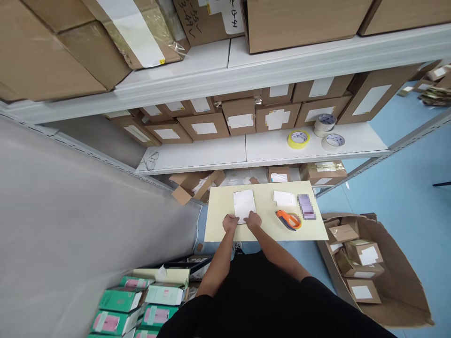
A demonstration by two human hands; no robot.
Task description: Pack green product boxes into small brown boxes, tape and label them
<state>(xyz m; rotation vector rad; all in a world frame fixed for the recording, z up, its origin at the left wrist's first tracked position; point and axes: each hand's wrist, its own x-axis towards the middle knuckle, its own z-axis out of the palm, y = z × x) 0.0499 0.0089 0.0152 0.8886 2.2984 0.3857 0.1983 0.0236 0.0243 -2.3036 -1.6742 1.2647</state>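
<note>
A flat white rectangular item [244, 204], looking like a small box or folded card, lies on the pale yellow tabletop [220, 202]. My left hand [230, 222] grips its near left corner, thumb pointing inward. On the near right corner my right hand [253, 219] holds it in the same way. The undersides of the fingers are hidden. To the right lie white paper slips [283, 198] and an orange-handled tape dispenser [288, 220], partly over a yellow ring. Beyond them is a purple item [306, 207], blurred by pixels.
A shelf [211, 157] behind the table carries labelled cartons [204, 126], a yellow tape roll [298, 139] and clear tape rolls [333, 142]. A large open carton [398, 281] with boxes stands at right. Green boxes [120, 300] are stacked at lower left, beside a grey wall [70, 211].
</note>
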